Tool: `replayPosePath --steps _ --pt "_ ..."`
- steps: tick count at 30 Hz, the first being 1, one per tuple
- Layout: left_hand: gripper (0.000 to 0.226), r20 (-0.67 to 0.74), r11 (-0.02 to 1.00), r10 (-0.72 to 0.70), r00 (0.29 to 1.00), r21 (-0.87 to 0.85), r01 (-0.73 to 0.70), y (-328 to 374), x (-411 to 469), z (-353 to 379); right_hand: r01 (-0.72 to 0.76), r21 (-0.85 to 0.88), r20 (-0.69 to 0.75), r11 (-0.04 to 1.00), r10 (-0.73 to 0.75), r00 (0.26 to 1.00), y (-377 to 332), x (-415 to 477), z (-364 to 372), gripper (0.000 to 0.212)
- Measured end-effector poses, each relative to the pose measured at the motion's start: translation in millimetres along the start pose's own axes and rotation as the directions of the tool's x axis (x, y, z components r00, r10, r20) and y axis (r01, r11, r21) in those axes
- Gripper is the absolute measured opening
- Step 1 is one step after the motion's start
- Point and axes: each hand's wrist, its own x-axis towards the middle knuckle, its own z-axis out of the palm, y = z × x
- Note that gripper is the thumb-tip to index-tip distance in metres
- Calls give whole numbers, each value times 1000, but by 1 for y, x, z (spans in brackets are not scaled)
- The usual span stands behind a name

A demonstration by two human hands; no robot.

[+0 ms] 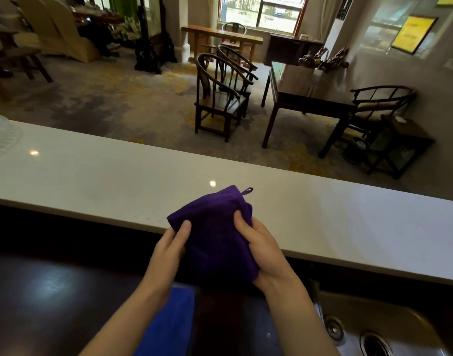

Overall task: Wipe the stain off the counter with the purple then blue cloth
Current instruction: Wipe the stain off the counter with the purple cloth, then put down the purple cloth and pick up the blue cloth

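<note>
Counter (348, 227) bare; glass dish (1, 137) far left.

No text, label or number can be read; the yellow framed sign (414, 34), far beyond the hands on the wall, is too blurred.

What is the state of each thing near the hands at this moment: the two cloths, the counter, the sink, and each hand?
purple cloth: folded, held up in both hands over the counter's near edge.
blue cloth: lying flat on the dark lower surface, untouched.
counter: bare and glossy; no stain can be made out.
sink: no water visible, drain uncovered.
left hand: grip closed on the cloth's left side.
right hand: grip closed on its right side.
</note>
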Motion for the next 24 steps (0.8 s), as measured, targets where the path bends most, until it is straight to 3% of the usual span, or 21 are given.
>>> replayPosePath --steps 1,3,6,11,14,17,19,24 --pt "46 87 988 -66 994 -136 78 1 -6 6 -8 57 -5 998 8 1000 1 -6 1 34" --pt "45 192 968 -101 976 -207 141 -1 -18 11 -14 145 -36 989 20 999 7 -20 0 37" --pt "36 173 983 -78 982 -153 105 -19 -28 10 -22 199 -97 980 42 994 20 -39 -9 37" --pt "30 69 998 -21 997 61 17 -56 -32 14 -12 143 -270 990 51 962 53 -64 -34 30" --pt "24 -9 970 -65 998 235 66 -99 -28 8 -17 -57 -369 998 -5 929 84 -75 -56 25" --pt "21 -30 896 -149 988 420 148 -150 -23 -3 -128 -277 -463 952 -15 886 124 -82 -83 22" --pt "28 -47 835 -215 975 510 209 -175 -22 -7 -230 -351 -519 908 16 854 152 -83 -99 22" --pt "15 -62 729 -250 966 644 230 -208 -24 -7 -409 -430 -606 805 78 792 209 -79 -130 22"
